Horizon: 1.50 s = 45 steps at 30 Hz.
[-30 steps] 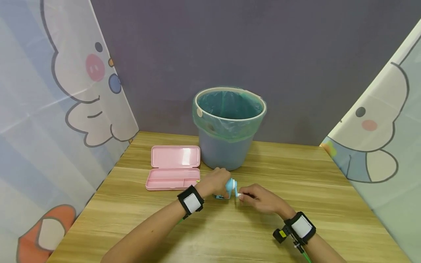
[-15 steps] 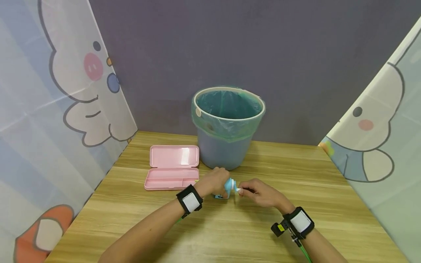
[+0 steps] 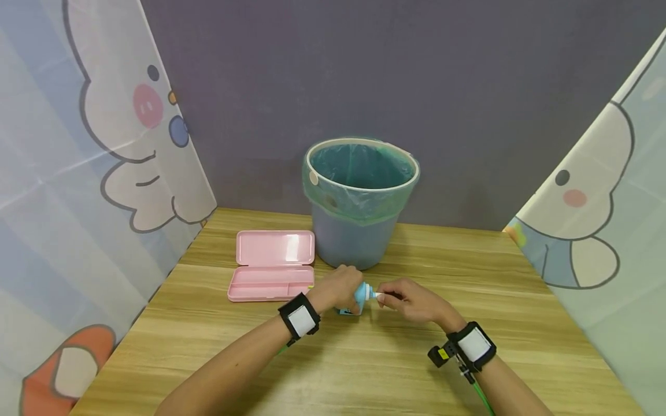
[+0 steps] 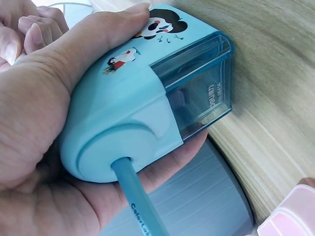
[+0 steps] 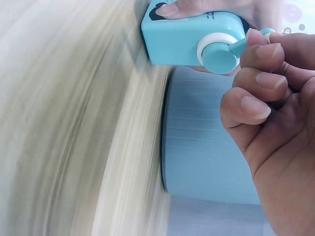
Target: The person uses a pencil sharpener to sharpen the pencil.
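Note:
A light-blue crank pencil sharpener [image 4: 118, 98] with cartoon prints and a see-through shavings drawer [image 4: 202, 88] stands on the table. My left hand [image 3: 339, 288] grips its body, thumb on top and fingers beneath the far side. A blue colored pencil [image 4: 139, 199] is inserted in its front hole; the tip inside is hidden. On the sharpener's other end, my right hand [image 3: 411, 299] pinches the crank handle [image 5: 239, 47] between thumb and forefinger. The remaining fingers [image 5: 253, 105] of that hand are curled without touching the sharpener.
Behind the hands stands a grey-blue bucket [image 3: 354, 240] lined with a green bag. An opened pink pencil case [image 3: 276, 248] lies left of it on the wooden table [image 3: 468, 260]. A dark wall [image 3: 468, 115] rises along the back, with printed curtains at both sides.
The right hand has swung the crank handle slightly upward in the head view, away from the front edge. My left hand keeps its grip on the sharpener and stays nearly still.

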Available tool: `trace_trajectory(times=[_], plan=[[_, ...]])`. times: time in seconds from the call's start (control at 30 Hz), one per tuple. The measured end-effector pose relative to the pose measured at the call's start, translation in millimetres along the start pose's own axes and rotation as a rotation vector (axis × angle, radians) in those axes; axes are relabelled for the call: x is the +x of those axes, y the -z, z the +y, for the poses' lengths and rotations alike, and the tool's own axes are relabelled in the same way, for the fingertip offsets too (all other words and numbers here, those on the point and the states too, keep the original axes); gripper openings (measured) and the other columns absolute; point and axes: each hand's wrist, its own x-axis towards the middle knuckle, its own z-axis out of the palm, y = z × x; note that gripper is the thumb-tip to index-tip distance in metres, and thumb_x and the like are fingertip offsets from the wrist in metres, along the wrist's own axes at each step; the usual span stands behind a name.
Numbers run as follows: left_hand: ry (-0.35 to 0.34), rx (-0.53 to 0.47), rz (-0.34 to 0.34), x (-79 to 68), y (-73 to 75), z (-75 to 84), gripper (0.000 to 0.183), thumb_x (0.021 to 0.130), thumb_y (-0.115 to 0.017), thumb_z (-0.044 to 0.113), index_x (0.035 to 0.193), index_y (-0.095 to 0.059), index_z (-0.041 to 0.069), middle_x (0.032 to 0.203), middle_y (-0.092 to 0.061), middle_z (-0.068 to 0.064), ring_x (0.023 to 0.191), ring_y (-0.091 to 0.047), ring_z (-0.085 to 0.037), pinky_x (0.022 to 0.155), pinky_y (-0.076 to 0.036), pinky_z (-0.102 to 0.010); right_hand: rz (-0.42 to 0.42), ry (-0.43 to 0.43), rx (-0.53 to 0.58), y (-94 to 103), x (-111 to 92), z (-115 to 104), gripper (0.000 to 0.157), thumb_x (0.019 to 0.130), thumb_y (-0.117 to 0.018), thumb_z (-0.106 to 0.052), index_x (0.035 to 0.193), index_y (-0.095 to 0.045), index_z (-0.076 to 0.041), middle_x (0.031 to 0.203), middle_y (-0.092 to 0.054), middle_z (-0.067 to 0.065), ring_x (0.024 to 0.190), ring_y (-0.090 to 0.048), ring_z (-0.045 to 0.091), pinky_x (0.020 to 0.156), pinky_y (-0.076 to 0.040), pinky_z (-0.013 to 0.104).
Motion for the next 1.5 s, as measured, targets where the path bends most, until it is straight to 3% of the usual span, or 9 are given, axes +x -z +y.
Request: trace_trajectory(times=[0.27, 0.4, 0.63, 0.8, 1.07, 1.5], plan=[[-0.008, 0.003, 0.007, 0.5, 2.0, 0.1, 0.035, 0.066, -0.090, 0.033, 0.072, -0.060, 0.017, 0.070, -0.053, 0.006, 0.058, -0.050, -0.008, 0.048, -0.041, -0.021, -0.016, 0.028, -0.058, 3.5, 2, 1, 0.029, 0.106, -0.044, -0.019, 0.084, -0.061, -0.010, 0.067, -0.039, -0.012, 0.055, -0.032, -0.001, 0.054, -0.031, 0.018], [-0.013, 0.007, 0.007, -0.3, 1.3, 0.0, 0.035, 0.066, -0.090, 0.032, 0.071, -0.060, 0.016, 0.069, -0.053, 0.006, 0.057, -0.050, -0.008, 0.047, -0.041, -0.021, -0.019, 0.035, -0.079, 4.1, 3, 1, 0.026, 0.105, -0.046, -0.019, 0.084, -0.060, -0.017, 0.067, -0.039, -0.013, 0.054, -0.032, -0.002, 0.053, -0.031, 0.017], [-0.022, 0.006, 0.013, 0.2, -1.9, -1.2, 0.034, 0.065, -0.090, 0.031, 0.073, -0.060, 0.016, 0.070, -0.055, 0.006, 0.058, -0.051, -0.008, 0.048, -0.042, -0.022, -0.025, 0.023, -0.098, 4.3, 4, 1, 0.029, 0.106, -0.045, -0.021, 0.084, -0.061, -0.014, 0.066, -0.038, -0.012, 0.053, -0.032, 0.000, 0.053, -0.032, 0.018], [-0.014, 0.008, 0.006, 0.6, -2.9, -1.2, 0.035, 0.065, -0.091, 0.032, 0.075, -0.062, 0.016, 0.071, -0.055, 0.007, 0.060, -0.052, -0.009, 0.050, -0.043, -0.022, 0.000, 0.039, -0.125, 5.8, 6, 3, 0.025, 0.105, -0.047, -0.017, 0.084, -0.058, -0.025, 0.064, -0.038, -0.013, 0.052, -0.032, -0.002, 0.052, -0.033, 0.017], [-0.019, 0.017, 0.005, 1.6, -2.8, -2.5, 0.035, 0.064, -0.091, 0.033, 0.075, -0.062, 0.016, 0.070, -0.056, 0.007, 0.059, -0.053, -0.008, 0.049, -0.044, -0.022, 0.033, 0.119, -0.135, 6.1, 10, 6, 0.025, 0.100, -0.050, 0.000, 0.085, -0.058, -0.017, 0.061, -0.038, -0.007, 0.050, -0.028, -0.001, 0.050, -0.029, 0.017], [-0.021, 0.035, -0.011, 1.6, -1.5, -0.9, 0.036, 0.066, -0.090, 0.035, 0.075, -0.060, 0.017, 0.073, -0.054, 0.006, 0.061, -0.052, -0.008, 0.049, -0.042, -0.021, 0.044, 0.053, -0.140, 17.8, 20, 15, 0.023, 0.104, -0.048, -0.016, 0.084, -0.057, -0.023, 0.063, -0.038, -0.012, 0.049, -0.032, 0.000, 0.049, -0.032, 0.018]])
